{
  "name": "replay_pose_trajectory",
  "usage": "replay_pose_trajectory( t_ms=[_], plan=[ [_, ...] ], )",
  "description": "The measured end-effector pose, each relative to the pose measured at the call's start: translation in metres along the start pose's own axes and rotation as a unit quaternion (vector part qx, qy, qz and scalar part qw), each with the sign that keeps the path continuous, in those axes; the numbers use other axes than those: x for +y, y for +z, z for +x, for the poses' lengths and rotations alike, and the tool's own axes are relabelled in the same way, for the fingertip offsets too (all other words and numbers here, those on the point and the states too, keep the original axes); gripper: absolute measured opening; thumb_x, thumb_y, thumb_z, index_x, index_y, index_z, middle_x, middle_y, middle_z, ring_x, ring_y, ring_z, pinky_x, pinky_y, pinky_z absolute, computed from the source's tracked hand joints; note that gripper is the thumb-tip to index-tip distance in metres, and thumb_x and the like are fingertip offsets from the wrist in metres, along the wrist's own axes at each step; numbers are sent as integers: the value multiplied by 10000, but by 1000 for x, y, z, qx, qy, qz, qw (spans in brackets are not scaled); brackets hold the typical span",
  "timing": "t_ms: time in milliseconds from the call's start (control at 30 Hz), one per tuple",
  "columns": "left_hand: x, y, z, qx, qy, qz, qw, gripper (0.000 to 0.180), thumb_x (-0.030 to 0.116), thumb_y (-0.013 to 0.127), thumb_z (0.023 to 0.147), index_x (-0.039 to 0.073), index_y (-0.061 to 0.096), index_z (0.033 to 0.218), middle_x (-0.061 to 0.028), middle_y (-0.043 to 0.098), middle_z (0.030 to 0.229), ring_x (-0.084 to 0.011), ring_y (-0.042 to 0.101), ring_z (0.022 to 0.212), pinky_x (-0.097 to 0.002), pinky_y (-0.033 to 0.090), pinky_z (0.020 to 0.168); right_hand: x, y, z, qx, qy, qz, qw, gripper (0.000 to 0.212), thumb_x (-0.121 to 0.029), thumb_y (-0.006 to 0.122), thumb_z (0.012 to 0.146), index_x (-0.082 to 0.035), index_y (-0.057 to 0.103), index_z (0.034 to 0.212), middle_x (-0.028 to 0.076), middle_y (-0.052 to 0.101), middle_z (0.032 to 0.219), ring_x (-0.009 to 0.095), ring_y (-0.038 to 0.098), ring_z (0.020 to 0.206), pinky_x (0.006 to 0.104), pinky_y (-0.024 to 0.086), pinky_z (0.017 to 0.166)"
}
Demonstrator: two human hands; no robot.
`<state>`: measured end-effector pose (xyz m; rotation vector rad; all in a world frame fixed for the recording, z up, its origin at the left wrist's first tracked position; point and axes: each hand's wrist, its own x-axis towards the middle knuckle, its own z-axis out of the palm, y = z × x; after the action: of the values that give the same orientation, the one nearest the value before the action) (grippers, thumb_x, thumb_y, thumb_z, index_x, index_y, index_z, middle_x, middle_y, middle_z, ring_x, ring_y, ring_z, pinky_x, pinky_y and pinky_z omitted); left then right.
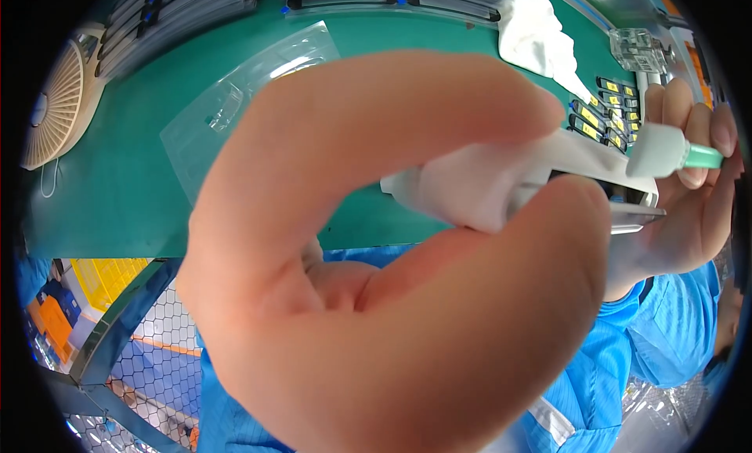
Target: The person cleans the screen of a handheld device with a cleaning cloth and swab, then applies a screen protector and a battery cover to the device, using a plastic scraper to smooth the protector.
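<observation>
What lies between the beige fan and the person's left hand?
A clear plastic sheet on the green tabletop, partly hidden behind the left hand; the head view shows this.

Count of items in view. Grips: two, being one left grip [313,335] and one right grip [681,226]. White device [478,179]: one. White-tipped green stick [658,151]: one. Green surface [133,171]: one. Fan [63,108]: one. Clear plastic sheet [192,139]: one. White cloth [536,30]: one. Clear box [636,49]: one. Stacks of clear-and-black packs [172,18]: two; packs within each not countable. Black pieces with yellow labels [585,112]: more than eight, exact number partly hidden. Yellow basket [110,280]: one.
</observation>
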<state>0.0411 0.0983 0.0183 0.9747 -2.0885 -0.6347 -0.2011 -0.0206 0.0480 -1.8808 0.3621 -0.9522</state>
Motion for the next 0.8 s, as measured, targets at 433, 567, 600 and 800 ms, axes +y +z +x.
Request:
replay_pose_trajectory(
  t_ms=[433, 567, 600, 800],
  plan=[
    [-11, 5, -5, 12, -6, -1, 1000, 456, 69, 635, 748, 62, 412, 1146, -308, 414, 1132, -378, 582, 872, -399, 549, 667, 6, -57, -16, 11, -28, -73, 997, 376, -271, 326, 918, 21, 558, 870, 135, 572, 774, 135, 491, 641, 231, 362, 577],
    [-12, 8, -1, 14, 5, -11, 1000, 451, 71, 635, 750, 60, 413, 1142, -306, 416, 1128, -377, 583, 870, -399, 549, 667, 0, -67, -25, 20, -32, -109, 993, 387, -275, 318, 918, 20, 560, 856, 135, 572, 763, 136, 490, 630, 233, 360, 568],
    [-12, 7, -2, 14, 2, -9, 1000, 450, 72, 635, 750, 59, 414, 1141, -305, 417, 1127, -377, 583, 869, -399, 549, 667, 2, -66, -25, 21, -35, -112, 993, 389, -276, 316, 918, 20, 561, 853, 135, 572, 761, 136, 489, 628, 234, 360, 566],
    [-13, 7, -2, 17, 1, -10, 1000, 443, 76, 635, 751, 56, 415, 1136, -303, 420, 1120, -376, 584, 865, -399, 549, 668, -1, -51, -25, 29, -47, -147, 988, 406, -281, 303, 918, 18, 564, 833, 135, 571, 744, 137, 487, 612, 236, 358, 552]
  ],
)
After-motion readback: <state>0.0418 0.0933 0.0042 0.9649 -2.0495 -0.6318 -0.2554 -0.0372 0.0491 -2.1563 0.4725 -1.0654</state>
